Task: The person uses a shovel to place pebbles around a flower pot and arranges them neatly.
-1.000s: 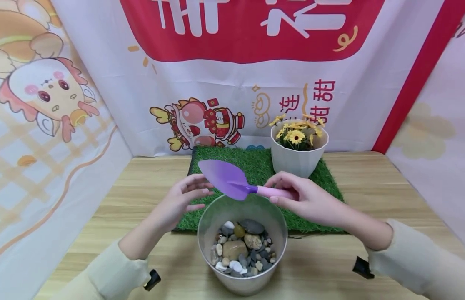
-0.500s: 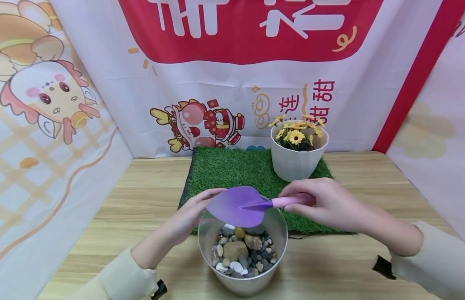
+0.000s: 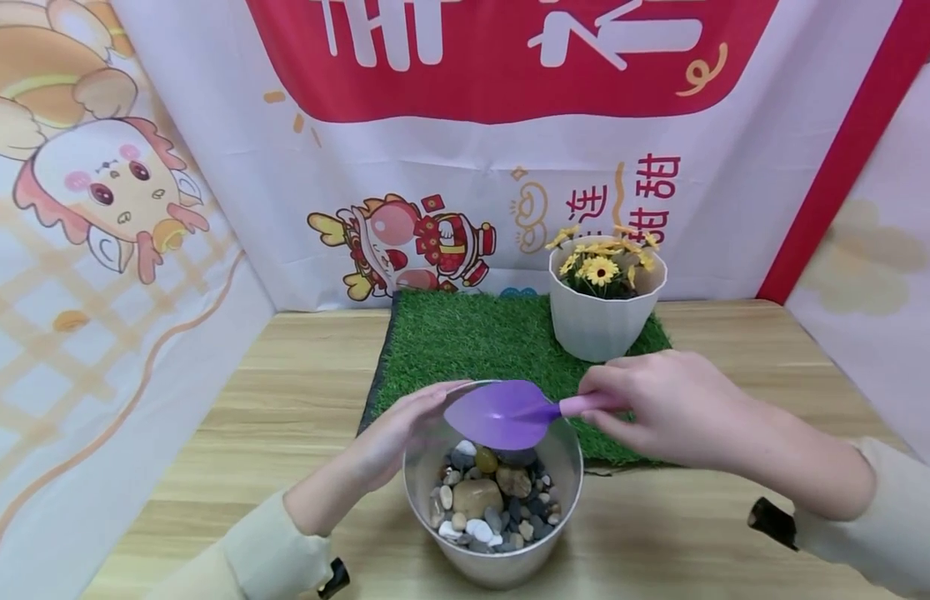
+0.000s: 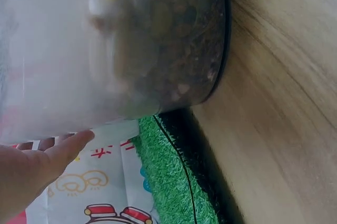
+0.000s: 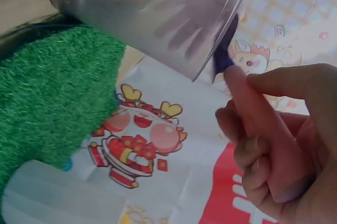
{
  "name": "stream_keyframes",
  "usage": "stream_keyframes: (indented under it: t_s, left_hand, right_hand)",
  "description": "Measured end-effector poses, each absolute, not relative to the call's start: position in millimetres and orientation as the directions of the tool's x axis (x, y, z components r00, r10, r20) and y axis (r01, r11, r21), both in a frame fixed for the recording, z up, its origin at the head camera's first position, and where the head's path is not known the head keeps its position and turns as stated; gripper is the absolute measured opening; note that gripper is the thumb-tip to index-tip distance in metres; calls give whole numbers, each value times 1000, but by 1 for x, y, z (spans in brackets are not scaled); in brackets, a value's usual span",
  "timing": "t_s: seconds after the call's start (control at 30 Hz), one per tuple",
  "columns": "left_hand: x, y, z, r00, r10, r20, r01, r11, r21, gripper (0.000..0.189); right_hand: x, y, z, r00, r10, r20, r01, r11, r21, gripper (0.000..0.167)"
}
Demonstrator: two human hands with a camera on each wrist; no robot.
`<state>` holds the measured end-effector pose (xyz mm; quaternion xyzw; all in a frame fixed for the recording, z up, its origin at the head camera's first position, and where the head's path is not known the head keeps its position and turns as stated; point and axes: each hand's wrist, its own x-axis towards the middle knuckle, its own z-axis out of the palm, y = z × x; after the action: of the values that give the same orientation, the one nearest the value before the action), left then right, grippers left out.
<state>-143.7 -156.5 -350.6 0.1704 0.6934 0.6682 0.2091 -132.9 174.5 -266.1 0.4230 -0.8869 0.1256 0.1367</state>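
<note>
Right hand [image 3: 663,412] is gripping the trowel [image 3: 502,414] by its handle, leaving the blade free over the bucket [image 3: 497,568]; left hand [image 3: 393,435], fingers spread, is probably steadying the bucket.

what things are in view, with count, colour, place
Pointed trowel: 1, purple, pink handle, over bucket
Round clear bucket: 1, colourless, on table
Smooth stones: many, grey, brown, white, in bucket
Round plant pot: 1, white, on mat
Petalled flowers: several, yellow, in pot
Artificial grass mat: 1, green, on table
Wood-grain table: 1, light brown, under mat
Thin strand: 1, black, by mat
Printed cloth backdrop: count unclear, white and red, behind, beside table
Wrist devices: 2, black, at cuffs
Cloth sleeves: 2, cream, on forearms
Left hand: 1, bare, at bucket's left
Right hand: 1, bare, gripping trowel handle
</note>
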Motion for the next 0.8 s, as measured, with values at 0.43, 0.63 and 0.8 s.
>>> stream_keyframes:
  t_s: [0.43,0.63,0.8]
  left_hand:
    - [-142,-150,-358,-833,552,33,-12,-77,997,54]
    - [-143,-147,-361,-814,577,68,-5,-124,992,56]
    - [-143,-150,-362,-801,594,69,8,-104,995,56]
  right_hand:
    - [-125,156,-257,-509,-757,410,-781,606,149,34]
    - [-119,149,-259,-466,-789,401,-746,594,302,39]
    - [-108,138,-259,-434,-832,346,-702,553,449,30]
